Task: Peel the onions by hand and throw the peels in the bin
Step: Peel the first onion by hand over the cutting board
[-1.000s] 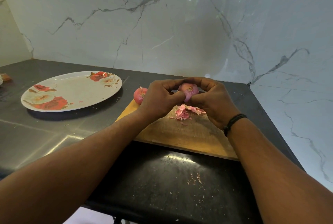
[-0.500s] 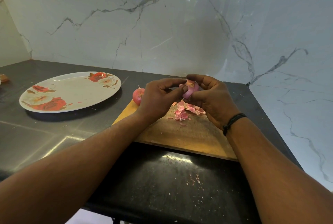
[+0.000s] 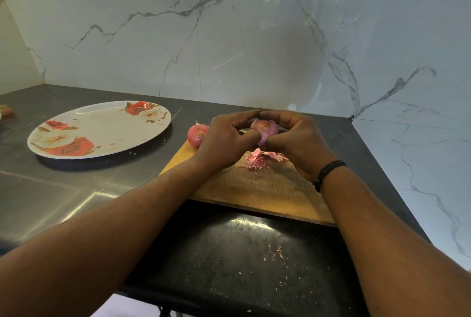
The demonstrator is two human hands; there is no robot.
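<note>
Two hands grip one partly peeled pale pink onion above the wooden chopping board: left hand and right hand both curl fingers round it, thumbs pressed at its lower side. Small pile of pink onion peels lies on the board right below. Second unpeeled red onion sits at the board's far left corner, beside the left hand. Floral white oval plate rests on the dark stone counter, left of the board.
</note>
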